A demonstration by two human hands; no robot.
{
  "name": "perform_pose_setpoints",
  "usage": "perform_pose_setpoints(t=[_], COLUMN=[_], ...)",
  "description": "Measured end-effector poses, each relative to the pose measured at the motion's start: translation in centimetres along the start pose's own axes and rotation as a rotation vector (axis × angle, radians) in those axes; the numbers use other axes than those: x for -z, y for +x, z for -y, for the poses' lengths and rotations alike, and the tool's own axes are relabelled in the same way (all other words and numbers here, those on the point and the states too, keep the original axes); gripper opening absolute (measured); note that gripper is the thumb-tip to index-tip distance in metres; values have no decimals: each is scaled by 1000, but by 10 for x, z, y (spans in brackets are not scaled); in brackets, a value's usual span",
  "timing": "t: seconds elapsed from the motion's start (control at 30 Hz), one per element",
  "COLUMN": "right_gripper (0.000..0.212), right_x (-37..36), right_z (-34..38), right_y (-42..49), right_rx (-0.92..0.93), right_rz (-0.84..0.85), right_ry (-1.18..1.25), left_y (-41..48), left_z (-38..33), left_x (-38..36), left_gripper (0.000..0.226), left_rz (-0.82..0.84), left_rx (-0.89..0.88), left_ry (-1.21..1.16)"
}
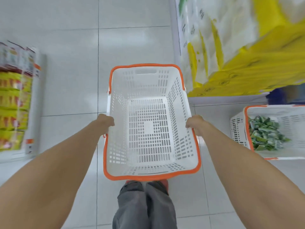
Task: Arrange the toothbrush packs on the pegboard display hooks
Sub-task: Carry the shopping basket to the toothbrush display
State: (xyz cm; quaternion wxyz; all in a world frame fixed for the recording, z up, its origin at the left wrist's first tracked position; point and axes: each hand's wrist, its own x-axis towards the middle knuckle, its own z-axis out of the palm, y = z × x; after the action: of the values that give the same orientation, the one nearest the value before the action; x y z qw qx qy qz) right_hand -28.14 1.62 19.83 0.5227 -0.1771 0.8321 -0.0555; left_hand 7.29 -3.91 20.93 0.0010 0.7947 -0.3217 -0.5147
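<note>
Fingers of the left hand (106, 122) and right hand (194, 124) curl round the side rims of a white basket (148, 176) at frame centre. Blurred green packs (264, 134), possibly toothbrushes, lie in a second basket (237, 129) at the right edge.

Body parts in view:

1. Left forearm (54, 162) and right forearm (239, 162): bare along the whole visible length, from the lower corners of the view to the wrists.
2. Hands: the left hand (106, 122) and right hand (194, 125) are bare. Only the backs and knuckles show.
3. Trousers (145, 207): grey fabric, slightly faded, with lengthwise folds and creases on both legs. A dark shadow line separates the legs at centre.
4. Shoes (165, 182): red-orange toe areas, one above each trouser leg. They are blurred and largely covered, so closure type and sole cannot be determined.
</note>
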Motion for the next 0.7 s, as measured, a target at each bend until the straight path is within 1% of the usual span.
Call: perform_pose_setpoints(t=[0.1, 0.2, 0.27, 0.3, 0.4, 0.47, 0.57, 0.63, 0.67, 0.7], right_gripper=[41, 52, 56, 56, 61, 59, 57, 59, 59, 59], right_x=[32, 57, 71, 75, 82, 85, 89, 92, 94, 94], right_z=[66, 137, 188, 215, 298, 356, 441, 497, 524, 551], right_y=[-49, -82, -94, -96, -105, -106, -97, -90, -83, -76], right_rx=[18, 66, 94, 116, 146, 190, 209, 214, 214, 212], right_rz=[4, -14, -24, -24, 36, 41, 41, 47, 50, 62], right_ry=[-53, -92, -60, -52, -44, -81, -122, -134, -125, -116], left_y=[-39, -62, -69, -70, -62, -46, -23, -3, 8, 20], left_z=[-49, -104, -142, -162, -218, -257, -318, -359, -382, -404], left_x=[51, 99, 132, 148, 194, 226, 274, 304, 318, 331], left_gripper=[25, 29, 28, 29, 41, 30, 26, 57, 65, 67], left_rz=[8, 33, 10, 5, 14, 27, 46, 27, 24, 14], left_rx=[-18, -37, -54, -67, -77, -86, -102, -91, -93, -100], left_ry=[-32, -117, -132, -126, -154, -195, -204, -215, -214, -197])
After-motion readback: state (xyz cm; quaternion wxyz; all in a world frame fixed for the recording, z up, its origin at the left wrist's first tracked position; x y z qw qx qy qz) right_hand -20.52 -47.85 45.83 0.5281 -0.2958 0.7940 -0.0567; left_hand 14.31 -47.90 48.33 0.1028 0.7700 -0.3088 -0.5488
